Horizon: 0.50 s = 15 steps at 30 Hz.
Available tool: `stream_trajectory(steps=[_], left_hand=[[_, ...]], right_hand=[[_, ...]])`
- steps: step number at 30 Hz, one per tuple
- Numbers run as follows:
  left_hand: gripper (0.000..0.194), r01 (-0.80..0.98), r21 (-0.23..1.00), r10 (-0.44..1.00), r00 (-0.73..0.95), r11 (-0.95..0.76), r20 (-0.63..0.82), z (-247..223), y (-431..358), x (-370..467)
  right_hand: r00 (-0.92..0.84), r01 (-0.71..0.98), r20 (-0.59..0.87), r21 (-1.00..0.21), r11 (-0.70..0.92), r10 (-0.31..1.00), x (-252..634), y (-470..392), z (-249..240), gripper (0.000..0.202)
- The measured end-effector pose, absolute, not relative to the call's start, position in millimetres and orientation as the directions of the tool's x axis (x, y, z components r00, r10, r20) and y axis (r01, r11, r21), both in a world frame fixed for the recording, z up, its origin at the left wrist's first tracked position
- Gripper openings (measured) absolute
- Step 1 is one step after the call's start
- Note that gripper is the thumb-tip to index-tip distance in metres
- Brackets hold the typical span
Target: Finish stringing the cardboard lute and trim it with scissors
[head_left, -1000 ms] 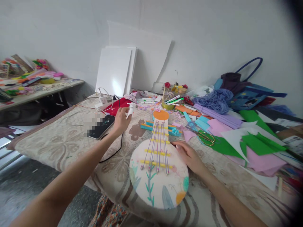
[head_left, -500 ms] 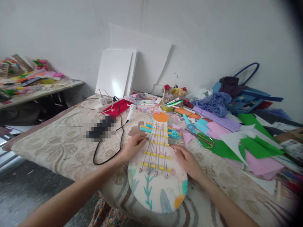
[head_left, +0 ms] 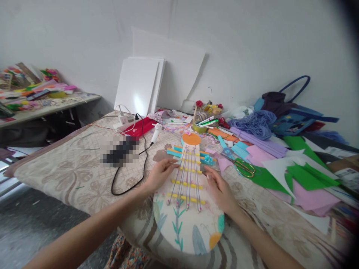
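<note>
Soft, even light reaches the left hand (head_left: 162,173) and right hand (head_left: 220,186). Beyond them, 1 glare spot (head_left: 137,100) whitens a board (head_left: 140,80) and a sheet (head_left: 168,63) casts a soft shadow (head_left: 201,71); left of the grip, pixelation (head_left: 120,151) masks detail; far right, blurred blackness (head_left: 352,22) eats the corners.

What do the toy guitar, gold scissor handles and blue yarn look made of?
Toy guitar: probably matte card or thin board; flat pale face, drawn-on colour.
Gold scissor handles: likely polished metal; bright glints.
Blue yarn: soft, matte fibre; loose looped strands, wool or synthetic unclear.

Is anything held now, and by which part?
Left hand and right hand flank the craft guitar at the base of its neck; whether they grip it cannot be told.
</note>
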State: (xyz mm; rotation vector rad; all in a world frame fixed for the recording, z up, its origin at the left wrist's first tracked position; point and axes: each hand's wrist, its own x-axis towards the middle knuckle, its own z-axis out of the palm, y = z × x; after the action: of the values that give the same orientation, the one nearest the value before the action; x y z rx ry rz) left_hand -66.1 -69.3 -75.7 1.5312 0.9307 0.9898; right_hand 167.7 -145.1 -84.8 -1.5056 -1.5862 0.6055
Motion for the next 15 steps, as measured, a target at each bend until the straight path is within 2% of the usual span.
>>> stream_trajectory(steps=[4,9,15], left_hand=[[0.022,0.068,0.985,0.924,0.360,-0.161,0.126,-73,-67,-67],[0.022,0.051,0.973,0.919,0.343,-0.226,0.196,-69,-58,-70],[0.026,0.050,0.967,0.912,0.347,-0.251,0.219,-72,-25,-72]], right_hand=[[0.094,0.564,0.246,-0.811,0.151,0.965,164,-145,-82,0.043],[0.086,0.553,0.255,-0.816,0.167,0.963,162,-134,-80,0.042],[0.076,0.561,0.337,-0.793,0.239,0.939,160,-99,-75,0.040]])
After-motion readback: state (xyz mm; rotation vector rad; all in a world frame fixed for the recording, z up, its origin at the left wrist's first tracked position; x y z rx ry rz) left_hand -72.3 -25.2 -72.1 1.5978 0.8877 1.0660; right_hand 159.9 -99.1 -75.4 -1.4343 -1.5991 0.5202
